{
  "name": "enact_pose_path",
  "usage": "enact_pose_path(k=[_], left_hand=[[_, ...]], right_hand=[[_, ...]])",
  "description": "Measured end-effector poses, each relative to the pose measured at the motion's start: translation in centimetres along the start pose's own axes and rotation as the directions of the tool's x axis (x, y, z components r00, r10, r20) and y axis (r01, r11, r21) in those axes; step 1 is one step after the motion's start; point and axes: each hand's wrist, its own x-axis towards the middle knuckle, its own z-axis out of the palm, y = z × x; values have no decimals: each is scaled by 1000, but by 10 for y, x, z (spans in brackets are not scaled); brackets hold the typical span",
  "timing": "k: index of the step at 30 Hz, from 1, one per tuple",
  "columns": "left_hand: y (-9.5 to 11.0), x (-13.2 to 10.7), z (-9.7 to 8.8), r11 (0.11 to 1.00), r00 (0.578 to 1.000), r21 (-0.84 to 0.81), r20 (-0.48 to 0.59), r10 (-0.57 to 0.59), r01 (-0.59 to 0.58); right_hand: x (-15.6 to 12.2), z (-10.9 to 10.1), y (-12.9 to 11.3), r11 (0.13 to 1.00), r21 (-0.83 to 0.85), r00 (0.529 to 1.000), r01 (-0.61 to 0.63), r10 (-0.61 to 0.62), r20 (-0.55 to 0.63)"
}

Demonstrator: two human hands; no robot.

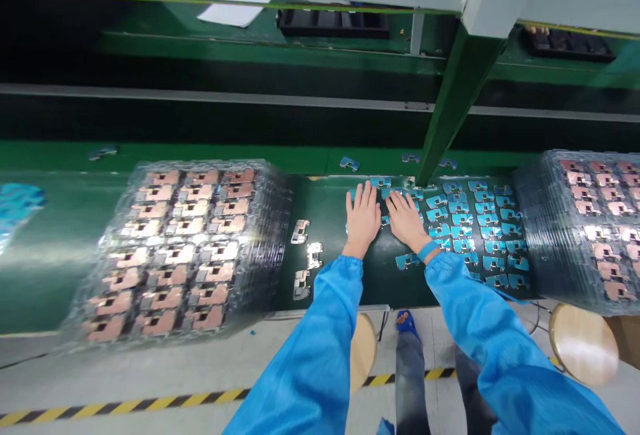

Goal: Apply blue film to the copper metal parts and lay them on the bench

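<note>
Side by side on the green bench (pixel 360 288), my left hand (pixel 363 218) and my right hand (pixel 406 220) lie palm down with fingers stretched out. Both rest on or just above small blue irregular plates with cut-outs, which they partly cover; contact beneath the palms is hidden. One such blue plate (pixel 407 260) lies near my right wrist. Rows of blue plates (pixel 463 232) spread to the right of my right hand. Left of my left hand sit a few silvery plates (pixel 315 255) of similar shape.
A tall stack of clear plastic trays (pixel 170 248) holding coppery plates stands at left, another stack (pixel 607 222) at right. A green post (pixel 453 108) rises behind my right hand. Several blue plates (pixel 349 164) lie along the back ledge. Stools (pixel 583 343) stand below.
</note>
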Motion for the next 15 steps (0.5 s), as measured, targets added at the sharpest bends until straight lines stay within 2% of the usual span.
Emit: enact_pose_path(k=[3, 6, 15], left_hand=[[7, 28, 2, 997, 994, -33, 78, 72, -70], [12, 43, 5, 993, 988, -56, 113, 105, -99], [14, 45, 3, 982, 976, -115, 142, 164, -148]], right_hand=[[-5, 5, -2, 1000, 10, 1000, -5, 5, 7], [-10, 9, -5, 999, 25, 1000, -21, 21, 7], [-12, 7, -7, 998, 58, 1000, -11, 11, 13]])
